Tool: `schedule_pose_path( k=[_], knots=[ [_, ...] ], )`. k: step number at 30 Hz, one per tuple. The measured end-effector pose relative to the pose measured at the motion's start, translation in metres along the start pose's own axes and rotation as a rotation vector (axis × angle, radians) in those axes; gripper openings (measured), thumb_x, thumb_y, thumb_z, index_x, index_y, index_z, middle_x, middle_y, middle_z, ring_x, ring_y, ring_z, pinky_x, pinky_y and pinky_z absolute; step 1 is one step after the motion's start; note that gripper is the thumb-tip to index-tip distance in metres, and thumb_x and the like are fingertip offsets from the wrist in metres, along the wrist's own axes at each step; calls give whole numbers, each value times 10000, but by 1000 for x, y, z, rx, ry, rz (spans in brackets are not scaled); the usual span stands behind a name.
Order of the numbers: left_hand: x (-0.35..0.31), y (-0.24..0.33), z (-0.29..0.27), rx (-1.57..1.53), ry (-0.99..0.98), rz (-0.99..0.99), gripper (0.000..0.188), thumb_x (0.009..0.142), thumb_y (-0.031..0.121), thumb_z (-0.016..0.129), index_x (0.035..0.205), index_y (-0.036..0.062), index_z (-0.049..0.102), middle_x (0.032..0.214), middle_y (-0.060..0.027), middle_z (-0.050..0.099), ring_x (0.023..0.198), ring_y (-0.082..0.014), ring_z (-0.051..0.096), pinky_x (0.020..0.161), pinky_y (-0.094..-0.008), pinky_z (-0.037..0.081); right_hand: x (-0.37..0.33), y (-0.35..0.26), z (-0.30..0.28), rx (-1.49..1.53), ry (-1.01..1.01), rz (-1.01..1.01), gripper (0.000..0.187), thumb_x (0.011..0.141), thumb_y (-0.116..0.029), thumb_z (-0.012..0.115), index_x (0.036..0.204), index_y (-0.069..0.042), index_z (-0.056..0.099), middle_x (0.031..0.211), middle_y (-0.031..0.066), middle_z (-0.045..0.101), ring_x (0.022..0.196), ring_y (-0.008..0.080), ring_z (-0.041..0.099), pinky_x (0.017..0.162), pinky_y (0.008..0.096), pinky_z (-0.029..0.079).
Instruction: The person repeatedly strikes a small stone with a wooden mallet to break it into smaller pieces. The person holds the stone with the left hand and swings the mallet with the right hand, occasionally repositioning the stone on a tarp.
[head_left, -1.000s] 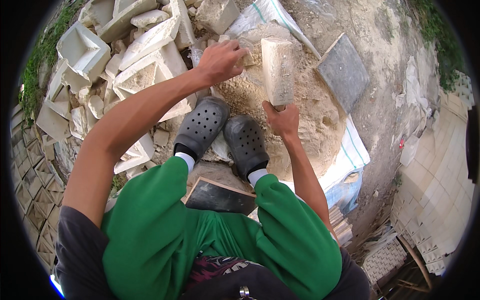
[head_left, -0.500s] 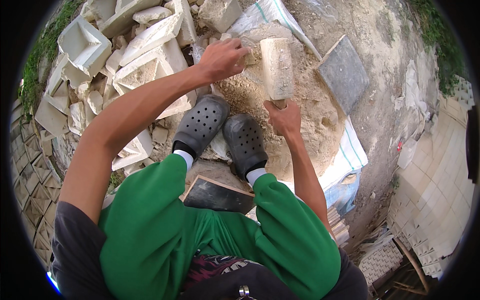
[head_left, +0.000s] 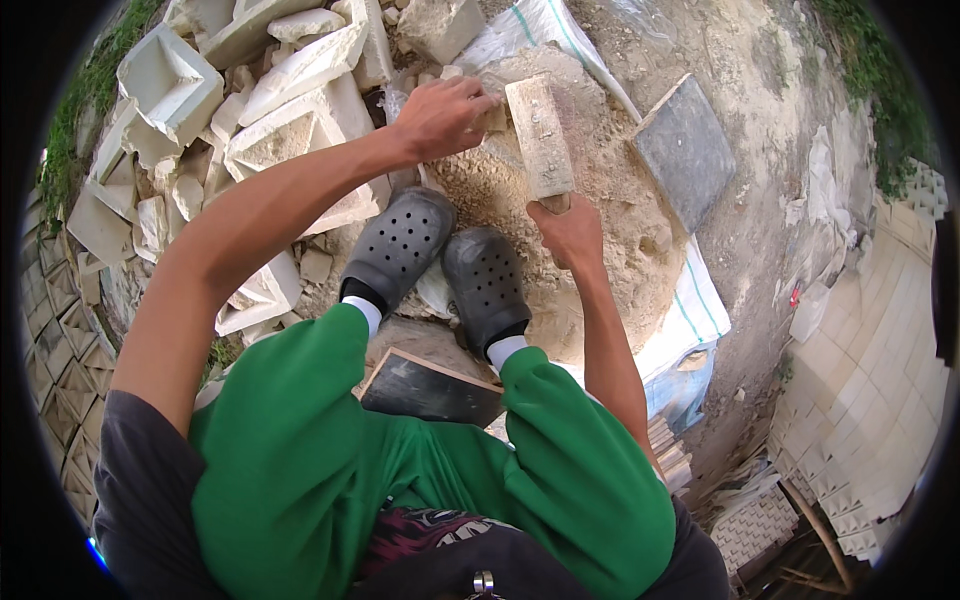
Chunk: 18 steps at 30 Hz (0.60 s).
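My right hand (head_left: 570, 230) is wrapped round the short handle of a mallet (head_left: 541, 138). Its thick, dust-coated block head points away from me, over a mound of pale crumbled rubble (head_left: 620, 250). Just left of the mallet head, my left hand (head_left: 445, 118) is closed with its fingers curled on a small pale chunk (head_left: 495, 118). Most of that chunk is hidden behind the fingers. The mallet head and the chunk are close together; I cannot tell whether they touch.
Broken white plaster moulds (head_left: 300, 145) pile up at the left. A white woven sheet (head_left: 700, 300) lies under the mound. To the right rests a grey square slab (head_left: 686, 152). My grey clogs (head_left: 400, 240) stand at the mound's near edge, by a dark board (head_left: 430, 388).
The mallet head has tipped to the left, nearer my left hand. My left hand stays in nearly the same place. The view has shifted slightly.
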<state>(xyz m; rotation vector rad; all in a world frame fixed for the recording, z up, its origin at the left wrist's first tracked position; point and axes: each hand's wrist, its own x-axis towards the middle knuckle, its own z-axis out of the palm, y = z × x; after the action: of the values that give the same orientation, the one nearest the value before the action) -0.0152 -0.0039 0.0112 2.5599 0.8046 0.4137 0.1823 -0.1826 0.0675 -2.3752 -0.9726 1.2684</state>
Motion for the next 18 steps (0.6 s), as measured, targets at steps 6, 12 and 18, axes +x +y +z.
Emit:
schedule_pose_path(
  k=[6,12,18],
  knots=[
    [-5,-4,-3,1,-40,-7,384,768,163,763,1150,140,733,1069,-31,672,1040,-240,669,861,-400,530,7,29,13,50,108,-95,341,845,-323,777,923,8,739,619,84,676,533,178,676,536,338,518],
    [-7,-9,-7,5,47,-40,428,774,185,775,1197,140,725,1119,-36,674,1076,-249,666,911,-399,548,-2,14,10,126,90,-45,329,852,-316,793,886,1,716,619,76,667,522,171,658,525,340,505],
    [11,0,0,-16,-101,-69,441,788,180,764,1225,132,716,1145,-48,666,1074,-257,660,885,-395,561,-6,20,8,248,106,68,393,853,-360,789,904,22,711,683,107,696,536,189,671,572,345,527]
  ],
)
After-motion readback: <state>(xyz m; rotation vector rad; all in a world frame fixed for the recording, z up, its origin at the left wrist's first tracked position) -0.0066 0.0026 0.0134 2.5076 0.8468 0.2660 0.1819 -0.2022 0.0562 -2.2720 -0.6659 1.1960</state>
